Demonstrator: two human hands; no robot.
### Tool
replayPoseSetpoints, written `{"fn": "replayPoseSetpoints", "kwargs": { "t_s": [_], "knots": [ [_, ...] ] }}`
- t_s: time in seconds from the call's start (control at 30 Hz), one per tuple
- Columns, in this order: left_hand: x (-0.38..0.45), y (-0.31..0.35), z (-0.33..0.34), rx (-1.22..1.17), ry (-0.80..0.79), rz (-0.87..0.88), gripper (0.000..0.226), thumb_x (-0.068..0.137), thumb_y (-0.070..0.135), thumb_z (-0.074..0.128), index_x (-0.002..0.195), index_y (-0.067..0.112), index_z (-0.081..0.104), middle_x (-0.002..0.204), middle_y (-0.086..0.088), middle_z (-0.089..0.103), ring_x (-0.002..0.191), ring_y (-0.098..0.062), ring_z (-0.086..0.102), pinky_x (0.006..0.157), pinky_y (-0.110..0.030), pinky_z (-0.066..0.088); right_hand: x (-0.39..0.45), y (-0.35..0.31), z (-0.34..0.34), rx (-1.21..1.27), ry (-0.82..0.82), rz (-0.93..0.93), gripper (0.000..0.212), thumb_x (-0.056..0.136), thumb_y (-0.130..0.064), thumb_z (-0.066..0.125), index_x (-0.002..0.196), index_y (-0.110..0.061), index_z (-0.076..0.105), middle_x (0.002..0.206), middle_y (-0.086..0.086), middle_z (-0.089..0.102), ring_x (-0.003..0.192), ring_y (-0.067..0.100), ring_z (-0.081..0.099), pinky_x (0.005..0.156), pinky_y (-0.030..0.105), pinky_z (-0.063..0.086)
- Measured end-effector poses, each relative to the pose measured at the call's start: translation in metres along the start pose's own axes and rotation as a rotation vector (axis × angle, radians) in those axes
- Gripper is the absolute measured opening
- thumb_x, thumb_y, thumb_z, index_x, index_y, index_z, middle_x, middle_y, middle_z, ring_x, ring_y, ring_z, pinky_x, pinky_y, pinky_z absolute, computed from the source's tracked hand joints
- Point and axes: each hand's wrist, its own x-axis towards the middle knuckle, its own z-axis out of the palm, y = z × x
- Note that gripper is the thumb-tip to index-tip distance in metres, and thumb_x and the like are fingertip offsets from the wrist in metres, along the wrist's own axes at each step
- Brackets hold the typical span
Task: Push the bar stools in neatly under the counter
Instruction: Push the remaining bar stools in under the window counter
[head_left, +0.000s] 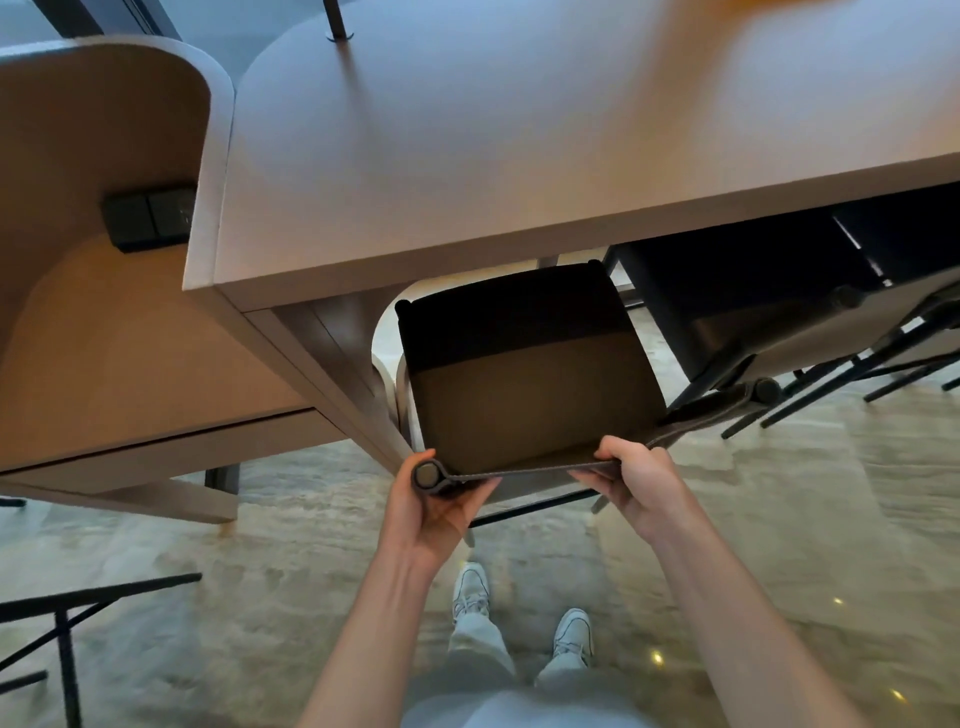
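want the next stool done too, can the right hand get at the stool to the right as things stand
Probably yes. The right hand now grips the back edge of the middle stool, so it must let go first. The neighbouring stool stands close to the right, with only open floor between.

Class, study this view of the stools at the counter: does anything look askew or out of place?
Yes. The stool held by both hands sits only partly under the counter, its near edge jutting out. The neighbouring stool on the right is tucked further in.
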Motion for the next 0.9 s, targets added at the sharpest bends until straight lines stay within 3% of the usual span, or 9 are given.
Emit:
{"fn": "replayPoseSetpoints", "kwargs": {
  "t_s": [0.1, 0.2, 0.37, 0.5, 0.67, 0.83, 0.9],
  "knots": [
    [0.012, 0.016, 0.013, -0.018, -0.015, 0.005, 0.062, 0.084, 0.013, 0.063, 0.142, -0.005, 0.050, 0.132, -0.033, 0.061, 0.123, -0.053, 0.057, 0.108, -0.062, 0.043, 0.005, -0.008, 0.014, 0.039, -0.039, -0.045, 0.026, 0.086, 0.014, 0.052, 0.111, 0.018, 0.056, 0.096, 0.021, 0.064, 0.082, 0.030, 0.070, 0.092, 0.048, 0.057],
    [0.024, 0.034, 0.026, -0.020, -0.039, 0.010, 0.052, 0.091, 0.013, 0.056, 0.140, -0.005, 0.053, 0.130, -0.033, 0.062, 0.124, -0.053, 0.056, 0.105, -0.063, 0.046, 0.010, -0.015, 0.028, 0.049, -0.072, -0.097, 0.015, 0.088, 0.015, 0.049, 0.099, 0.012, 0.060, 0.098, 0.023, 0.070, 0.093, 0.033, 0.071, 0.093, 0.048, 0.056],
    [0.039, 0.056, 0.039, -0.001, -0.073, 0.006, 0.041, 0.096, 0.015, 0.052, 0.132, -0.004, 0.059, 0.132, -0.033, 0.061, 0.126, -0.053, 0.055, 0.095, -0.065, 0.049, 0.023, -0.025, 0.049, 0.057, -0.105, -0.152, 0.018, 0.091, 0.015, 0.047, 0.101, 0.008, 0.060, 0.101, 0.021, 0.072, 0.094, 0.032, 0.073, 0.084, 0.042, 0.061],
    [0.052, 0.071, 0.041, 0.030, -0.090, 0.007, 0.042, 0.093, 0.016, 0.056, 0.130, -0.004, 0.061, 0.131, -0.031, 0.062, 0.127, -0.051, 0.055, 0.096, -0.063, 0.049, 0.036, -0.025, 0.063, 0.060, -0.109, -0.148, 0.022, 0.091, 0.015, 0.048, 0.110, 0.011, 0.058, 0.111, 0.026, 0.071, 0.104, 0.035, 0.071, 0.088, 0.044, 0.060],
    [0.062, 0.085, 0.036, 0.102, -0.080, 0.031, 0.019, 0.086, 0.016, 0.063, 0.092, 0.001, 0.072, 0.133, -0.028, 0.062, 0.124, -0.046, 0.060, 0.097, -0.061, 0.050, 0.045, -0.016, 0.077, 0.077, -0.071, -0.098, 0.028, 0.093, 0.011, 0.050, 0.120, 0.005, 0.053, 0.119, 0.026, 0.067, 0.110, 0.035, 0.068, 0.095, 0.045, 0.057],
    [0.066, 0.092, 0.035, 0.133, -0.092, 0.008, 0.027, 0.083, 0.017, 0.066, 0.105, 0.001, 0.067, 0.135, -0.028, 0.061, 0.125, -0.045, 0.059, 0.099, -0.059, 0.050, 0.053, -0.018, 0.080, 0.045, -0.090, -0.069, 0.029, 0.094, 0.009, 0.051, 0.122, 0.001, 0.052, 0.119, 0.024, 0.067, 0.109, 0.032, 0.069, 0.095, 0.044, 0.057],
    [0.066, 0.092, 0.035, 0.136, -0.092, 0.007, 0.035, 0.087, 0.020, 0.063, 0.115, 0.000, 0.065, 0.136, -0.028, 0.060, 0.126, -0.045, 0.059, 0.100, -0.059, 0.050, 0.056, -0.019, 0.078, 0.042, -0.111, -0.047, 0.032, 0.093, 0.008, 0.053, 0.124, -0.001, 0.050, 0.104, 0.017, 0.071, 0.099, 0.026, 0.072, 0.094, 0.046, 0.057]
  ]
}}
